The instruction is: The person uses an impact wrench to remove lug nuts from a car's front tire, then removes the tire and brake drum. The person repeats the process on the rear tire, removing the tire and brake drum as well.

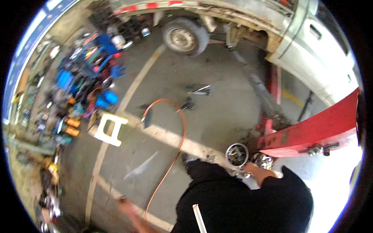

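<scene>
Both grips unclear — left hand (123, 202) over wide floor (130, 184), right hand (249, 167) beside bowl rim (236, 144)

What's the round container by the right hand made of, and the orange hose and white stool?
Round container: perhaps metal, shiny around its edge, though plastic is possible. Orange hose: probably rubber or plastic, smooth-looking, bending in an even curve. White stool: likely plastic, with a uniform pale surface.

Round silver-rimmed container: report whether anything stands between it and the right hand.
Nothing visible does: the right hand is at the lower-right edge of the round container. Whether it grips is unclear. The shiny metal object lies to the right, not between them.
</scene>
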A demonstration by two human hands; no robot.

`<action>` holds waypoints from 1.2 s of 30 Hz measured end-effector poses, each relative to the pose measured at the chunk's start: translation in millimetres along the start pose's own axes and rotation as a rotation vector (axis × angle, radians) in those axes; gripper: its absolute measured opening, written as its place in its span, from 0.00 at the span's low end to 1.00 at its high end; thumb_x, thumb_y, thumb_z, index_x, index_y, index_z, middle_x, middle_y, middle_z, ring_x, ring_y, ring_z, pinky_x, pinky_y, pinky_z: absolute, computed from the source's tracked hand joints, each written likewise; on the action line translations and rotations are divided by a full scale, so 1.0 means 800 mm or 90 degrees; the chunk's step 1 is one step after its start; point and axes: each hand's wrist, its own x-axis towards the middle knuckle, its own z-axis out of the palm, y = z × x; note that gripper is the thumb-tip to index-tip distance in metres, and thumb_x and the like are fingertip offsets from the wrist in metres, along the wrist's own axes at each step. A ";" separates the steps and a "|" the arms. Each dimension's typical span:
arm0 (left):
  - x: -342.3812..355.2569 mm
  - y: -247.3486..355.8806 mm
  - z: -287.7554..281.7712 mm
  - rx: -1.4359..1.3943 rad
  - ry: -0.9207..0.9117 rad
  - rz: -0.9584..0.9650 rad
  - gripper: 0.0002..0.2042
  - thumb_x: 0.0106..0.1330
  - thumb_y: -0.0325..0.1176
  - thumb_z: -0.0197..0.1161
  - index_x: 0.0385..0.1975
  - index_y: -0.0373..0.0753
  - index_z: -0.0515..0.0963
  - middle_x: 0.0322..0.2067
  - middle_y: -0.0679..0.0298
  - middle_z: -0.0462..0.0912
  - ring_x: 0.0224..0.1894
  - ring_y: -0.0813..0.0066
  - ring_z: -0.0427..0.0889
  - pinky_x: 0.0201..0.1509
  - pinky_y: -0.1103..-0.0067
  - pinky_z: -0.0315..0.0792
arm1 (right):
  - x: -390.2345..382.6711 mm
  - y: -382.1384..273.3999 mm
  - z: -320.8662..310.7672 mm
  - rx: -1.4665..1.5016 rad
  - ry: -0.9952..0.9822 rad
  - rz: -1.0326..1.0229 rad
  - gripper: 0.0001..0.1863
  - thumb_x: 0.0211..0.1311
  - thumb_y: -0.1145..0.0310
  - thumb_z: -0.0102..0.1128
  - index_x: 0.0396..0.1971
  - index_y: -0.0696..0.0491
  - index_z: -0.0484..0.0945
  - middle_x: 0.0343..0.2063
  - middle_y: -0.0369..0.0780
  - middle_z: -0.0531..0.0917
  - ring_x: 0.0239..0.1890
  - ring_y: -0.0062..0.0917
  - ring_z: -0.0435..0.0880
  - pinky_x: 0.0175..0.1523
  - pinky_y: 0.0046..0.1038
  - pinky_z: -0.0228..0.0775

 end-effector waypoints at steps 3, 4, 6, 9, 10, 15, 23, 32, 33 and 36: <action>0.132 0.282 -0.126 0.085 0.273 0.383 0.10 0.65 0.26 0.54 0.41 0.29 0.77 0.38 0.51 0.82 0.39 0.62 0.81 0.44 0.71 0.76 | 0.089 -0.026 -0.162 0.250 0.187 0.103 0.16 0.55 0.58 0.55 0.32 0.56 0.81 0.28 0.48 0.83 0.34 0.41 0.84 0.40 0.40 0.75; 0.175 0.368 -0.169 0.116 0.355 0.509 0.10 0.66 0.29 0.55 0.40 0.29 0.79 0.38 0.51 0.83 0.39 0.60 0.84 0.45 0.71 0.77 | 0.110 -0.044 -0.253 0.449 0.220 0.208 0.19 0.56 0.56 0.55 0.33 0.59 0.81 0.27 0.50 0.83 0.34 0.40 0.84 0.40 0.40 0.75; 0.222 0.436 -0.135 0.019 0.304 0.576 0.10 0.66 0.29 0.55 0.40 0.29 0.79 0.38 0.51 0.83 0.39 0.60 0.84 0.45 0.71 0.77 | 0.140 -0.060 -0.428 0.665 0.337 0.268 0.24 0.57 0.53 0.57 0.35 0.64 0.80 0.27 0.52 0.83 0.34 0.37 0.86 0.40 0.37 0.75; 0.309 0.442 0.023 -0.075 0.040 0.461 0.10 0.67 0.29 0.55 0.40 0.30 0.79 0.37 0.51 0.83 0.39 0.61 0.83 0.45 0.71 0.77 | 0.168 -0.078 -0.654 0.846 0.395 0.169 0.23 0.64 0.55 0.56 0.44 0.63 0.76 0.36 0.48 0.84 0.32 0.31 0.86 0.40 0.34 0.75; 0.331 0.438 0.086 -0.075 -0.056 0.427 0.10 0.67 0.29 0.55 0.40 0.30 0.79 0.37 0.52 0.83 0.39 0.61 0.83 0.45 0.71 0.77 | 0.191 -0.067 -0.688 0.850 0.412 0.175 0.23 0.65 0.56 0.56 0.46 0.63 0.76 0.37 0.47 0.84 0.32 0.30 0.86 0.40 0.33 0.75; 0.446 0.452 0.306 -0.013 -0.409 0.404 0.10 0.67 0.29 0.55 0.40 0.31 0.79 0.37 0.52 0.83 0.39 0.62 0.83 0.45 0.72 0.77 | 0.303 -0.052 -0.784 0.972 0.506 0.307 0.24 0.65 0.58 0.57 0.50 0.62 0.74 0.39 0.45 0.84 0.31 0.27 0.85 0.39 0.30 0.75; 0.627 0.640 0.502 0.060 -0.654 0.518 0.09 0.67 0.29 0.55 0.41 0.32 0.79 0.37 0.54 0.83 0.39 0.63 0.83 0.45 0.72 0.76 | 0.333 -0.189 -0.609 0.760 0.277 0.686 0.22 0.58 0.50 0.61 0.41 0.54 0.81 0.29 0.44 0.85 0.31 0.34 0.86 0.38 0.35 0.77; 0.604 0.791 0.742 0.091 -0.815 0.552 0.09 0.67 0.28 0.55 0.41 0.33 0.79 0.37 0.55 0.83 0.39 0.65 0.82 0.45 0.73 0.76 | 0.441 -0.136 -0.658 1.045 0.292 0.712 0.22 0.55 0.60 0.67 0.50 0.50 0.78 0.33 0.41 0.84 0.35 0.30 0.84 0.34 0.35 0.77; 0.601 0.813 0.763 0.085 -0.842 0.567 0.09 0.67 0.28 0.55 0.41 0.33 0.79 0.37 0.55 0.83 0.39 0.65 0.82 0.45 0.74 0.76 | 0.464 -0.121 -0.703 1.001 0.308 0.733 0.20 0.56 0.64 0.65 0.49 0.51 0.79 0.31 0.41 0.84 0.32 0.29 0.84 0.34 0.34 0.77; 0.611 0.894 0.811 0.126 -0.851 0.647 0.09 0.67 0.28 0.55 0.41 0.34 0.79 0.37 0.56 0.83 0.39 0.65 0.82 0.45 0.74 0.76 | 0.526 -0.038 -0.886 1.293 0.475 0.718 0.15 0.63 0.70 0.59 0.48 0.57 0.79 0.31 0.41 0.85 0.29 0.25 0.83 0.36 0.30 0.78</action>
